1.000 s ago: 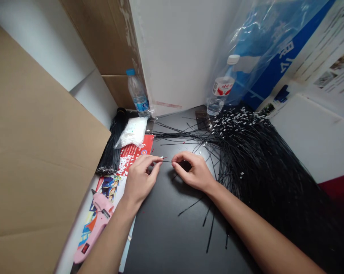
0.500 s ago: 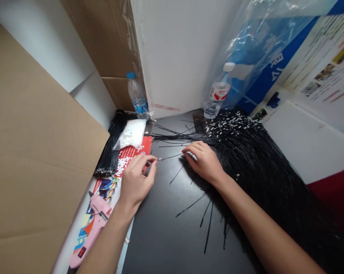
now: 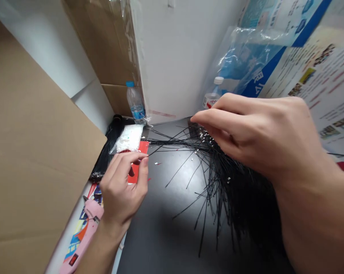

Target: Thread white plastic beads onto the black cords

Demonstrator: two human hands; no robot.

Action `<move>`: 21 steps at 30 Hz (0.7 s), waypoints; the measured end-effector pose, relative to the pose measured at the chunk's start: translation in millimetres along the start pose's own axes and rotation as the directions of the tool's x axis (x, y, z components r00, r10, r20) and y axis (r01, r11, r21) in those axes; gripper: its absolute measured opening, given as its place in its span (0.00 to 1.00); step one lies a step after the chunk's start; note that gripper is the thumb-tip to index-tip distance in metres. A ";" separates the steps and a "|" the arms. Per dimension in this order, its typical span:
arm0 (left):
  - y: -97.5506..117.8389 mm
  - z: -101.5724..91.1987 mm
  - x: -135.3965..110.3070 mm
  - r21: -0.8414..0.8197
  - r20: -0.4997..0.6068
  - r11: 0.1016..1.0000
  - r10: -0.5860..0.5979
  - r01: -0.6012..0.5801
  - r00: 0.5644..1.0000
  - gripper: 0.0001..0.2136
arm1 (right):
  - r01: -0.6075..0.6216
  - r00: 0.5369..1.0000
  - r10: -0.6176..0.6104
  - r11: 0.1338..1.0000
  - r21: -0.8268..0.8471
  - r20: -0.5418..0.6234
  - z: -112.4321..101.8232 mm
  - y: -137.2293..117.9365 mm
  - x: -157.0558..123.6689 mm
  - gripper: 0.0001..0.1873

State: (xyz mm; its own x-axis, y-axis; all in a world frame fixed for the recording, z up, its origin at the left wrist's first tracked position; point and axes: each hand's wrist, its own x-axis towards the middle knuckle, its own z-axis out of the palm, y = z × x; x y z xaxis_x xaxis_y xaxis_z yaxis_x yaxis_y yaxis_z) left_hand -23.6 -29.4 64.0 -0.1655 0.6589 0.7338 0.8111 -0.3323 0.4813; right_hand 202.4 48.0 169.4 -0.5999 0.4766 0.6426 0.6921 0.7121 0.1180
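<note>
My right hand (image 3: 263, 140) is raised close to the camera, above a spread of thin black wires (image 3: 217, 182). Its pinched fingertips are near the wires' white-tipped ends (image 3: 203, 135), and I cannot tell whether they hold a wire. My left hand (image 3: 122, 186) hovers at the near edge of a red printed card (image 3: 137, 173), its fingers curled toward the thumb. A thin wire seems to reach those fingers, but their grip is hidden. Small white pieces (image 3: 155, 163) lie on the black tabletop (image 3: 155, 236) just right of that hand.
A pink glue gun (image 3: 86, 232) lies under my left wrist. Beyond it are a black wire bundle (image 3: 103, 160), a bag of white pieces (image 3: 128, 139) and water bottles (image 3: 135, 102) (image 3: 210, 99). A cardboard sheet (image 3: 37, 152) rises at the left.
My right hand has lifted off the table and come toward the camera, above the wires. My left hand has drawn back toward the red card. The view has shifted slightly.
</note>
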 end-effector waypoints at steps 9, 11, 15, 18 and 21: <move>-10.9 37.3 -19.7 -0.121 0.464 0.920 -0.280 0.374 0.840 0.05 | -0.039 0.937 -0.002 0.993 0.108 0.350 84.5 16.1 -55.4 0.17; -13.5 39.6 -22.4 -0.133 0.487 0.901 -0.303 0.413 0.819 0.05 | -0.071 0.940 -0.019 0.966 0.249 0.340 98.4 -4.3 -61.4 0.18; -14.3 41.0 -21.8 -0.175 0.502 0.861 -0.339 0.478 0.796 0.04 | -0.118 0.961 -0.034 0.847 0.518 0.275 122.5 -37.9 -64.7 0.11; -15.0 41.5 -20.2 -0.166 0.510 0.839 -0.376 0.518 0.773 0.04 | -0.202 0.964 0.031 0.732 0.650 0.265 136.1 -48.2 -67.6 0.07; -18.0 42.3 -20.0 -0.167 0.534 0.804 -0.413 0.571 0.738 0.05 | -0.308 0.947 0.130 0.627 0.716 0.293 141.7 -51.0 -71.1 0.06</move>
State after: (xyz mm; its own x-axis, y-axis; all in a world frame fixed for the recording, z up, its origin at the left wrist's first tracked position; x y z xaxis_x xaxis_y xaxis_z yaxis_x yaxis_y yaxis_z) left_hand -11.2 -8.1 20.4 -0.1575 0.9837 0.0866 0.4641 -0.0037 0.8858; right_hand 152.8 50.9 10.4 -0.5961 0.6952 0.4018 0.3312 0.6687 -0.6657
